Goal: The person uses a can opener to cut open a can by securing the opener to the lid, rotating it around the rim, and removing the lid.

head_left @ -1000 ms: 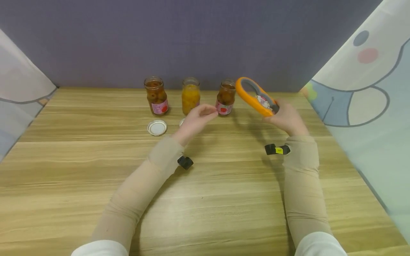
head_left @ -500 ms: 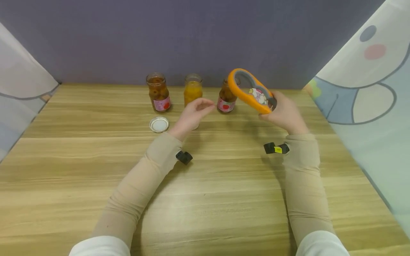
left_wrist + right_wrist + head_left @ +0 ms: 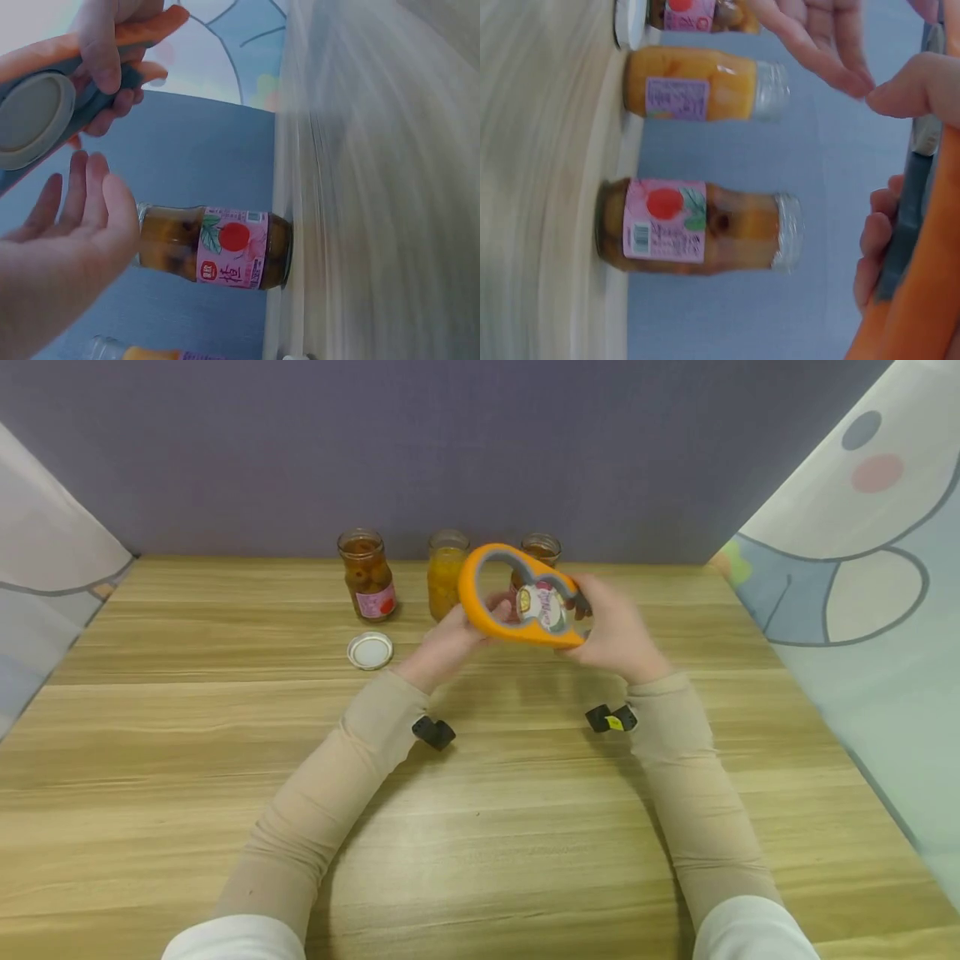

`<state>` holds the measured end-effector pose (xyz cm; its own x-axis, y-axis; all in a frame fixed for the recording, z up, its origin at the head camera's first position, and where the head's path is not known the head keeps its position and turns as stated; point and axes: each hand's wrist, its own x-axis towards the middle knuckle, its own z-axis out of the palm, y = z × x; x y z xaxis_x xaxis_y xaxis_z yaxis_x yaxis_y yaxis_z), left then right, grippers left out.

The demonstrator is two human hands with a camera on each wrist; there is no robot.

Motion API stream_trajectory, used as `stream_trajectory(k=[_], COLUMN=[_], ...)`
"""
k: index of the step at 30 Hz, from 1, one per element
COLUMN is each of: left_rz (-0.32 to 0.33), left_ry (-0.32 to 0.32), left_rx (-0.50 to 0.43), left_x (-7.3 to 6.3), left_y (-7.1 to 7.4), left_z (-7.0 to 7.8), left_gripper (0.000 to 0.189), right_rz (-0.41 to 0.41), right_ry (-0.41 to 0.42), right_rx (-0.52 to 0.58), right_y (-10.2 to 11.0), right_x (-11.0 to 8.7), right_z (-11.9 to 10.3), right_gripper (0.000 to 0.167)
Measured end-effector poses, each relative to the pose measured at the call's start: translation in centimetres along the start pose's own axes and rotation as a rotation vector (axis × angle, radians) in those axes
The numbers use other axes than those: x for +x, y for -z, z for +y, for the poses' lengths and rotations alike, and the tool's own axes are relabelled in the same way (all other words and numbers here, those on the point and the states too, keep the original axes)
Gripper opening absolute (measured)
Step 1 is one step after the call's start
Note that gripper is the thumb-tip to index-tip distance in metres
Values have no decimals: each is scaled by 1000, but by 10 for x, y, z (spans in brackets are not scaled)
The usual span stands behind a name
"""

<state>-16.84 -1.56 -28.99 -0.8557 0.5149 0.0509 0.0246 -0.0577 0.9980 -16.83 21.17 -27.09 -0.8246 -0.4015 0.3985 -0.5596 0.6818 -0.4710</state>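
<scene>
My right hand [image 3: 618,631] grips the handles of an orange-and-grey jar opener [image 3: 525,632], held in the air over the back of the table. A printed metal lid [image 3: 542,606] sits in the opener; its pale underside shows in the left wrist view. Just under the opener is my left hand [image 3: 67,247], palm up with its fingers extended and nothing held. Whether those fingertips touch the tool I cannot tell. Behind both hands stands a lidless jar of dark fruit [image 3: 232,247] with a pink label, partly hidden by the opener in the head view.
A jar of yellow fruit [image 3: 447,577] and another jar of dark fruit [image 3: 367,577], both lidless, stand to the left along the back wall [image 3: 480,452]. A loose lid [image 3: 370,651] lies upside down on the wooden table [image 3: 480,827].
My right hand has carried the jar opener with the lid leftward, over my left hand and in front of the right-hand jar. The left hand has stayed nearly in place.
</scene>
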Motion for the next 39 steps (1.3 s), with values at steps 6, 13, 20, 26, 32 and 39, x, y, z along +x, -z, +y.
stream_trajectory(k=[6,13,20,26,32,39], left_rz=[-84,-137,-176,-104,-138,-178], left_ry=[26,42,60,89,46,-15], left_rx=[-126,-383,-536,-555,-458,-445], left_x=[2,1,0,-1,3,8], left_y=[-2,-1,-3,-6,-6,-5], left_z=[-2,-7,-9,-8,-12,-18], left_gripper=[138,106,76,99,102,52], right_rz=[-17,-18,-57,-79,-57,-56], right_ry=[124,176,158,143,150,137], right_rx=[13,23,33,54,-52,-7], right_y=[-9,-13,-16,-17,-16,-13], right_x=[2,3,3,3,0,1], right_z=[-5,-7,-8,-9,-8,-7], right_gripper=[72,72,74,76,78,80])
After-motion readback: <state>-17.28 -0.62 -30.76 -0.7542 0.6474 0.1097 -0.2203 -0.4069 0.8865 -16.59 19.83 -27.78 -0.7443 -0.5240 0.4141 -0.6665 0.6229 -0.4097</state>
